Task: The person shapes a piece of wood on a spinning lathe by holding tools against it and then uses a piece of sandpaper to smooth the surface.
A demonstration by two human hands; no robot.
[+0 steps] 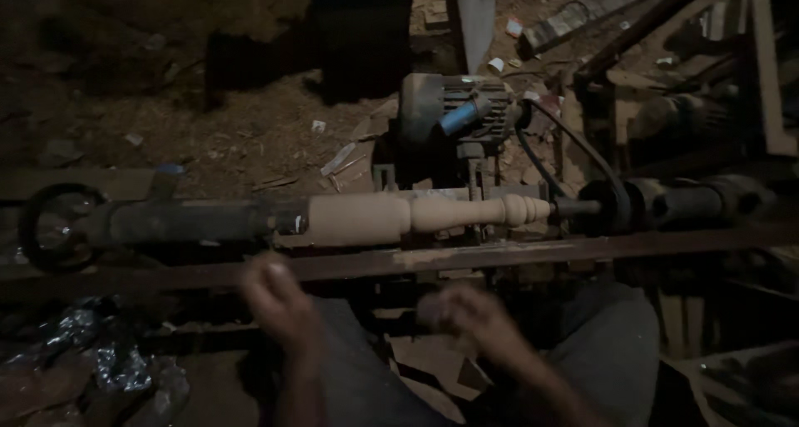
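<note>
1. Dark iron hand wheel [52, 225] at the far left end of the lathe, joined to a dark round tailstock barrel [196, 220] that runs right to the workpiece. Risk, as a judgement: if this end backs off, the piece could work loose.

2. Crumpled shiny plastic sheet [100, 352] on the floor at lower left, near the person's leg; it could slip underfoot.

3. Left hand [279, 302], blurred, just below the long rusty steel rest bar [466, 256]. Grip: fingers look curled with nothing visible in them, though blur leaves this uncertain. So close to the bar, a finger could be caught.

4. Pale turned wooden spindle [424, 215], with a thick cylinder at left and beads and coves at right, lying level between the barrel and the drive end, above the rest bar.

5. Right hand [470, 315], blurred; whether its grip is spread or closed cannot be told.

6. Grey electric motor with a blue part [454, 111] behind the spindle, amid wood shavings.

7. Black drive belt [583, 156] running to a dark pulley [612, 206], unguarded; a sleeve or fingers could be drawn in.
</note>
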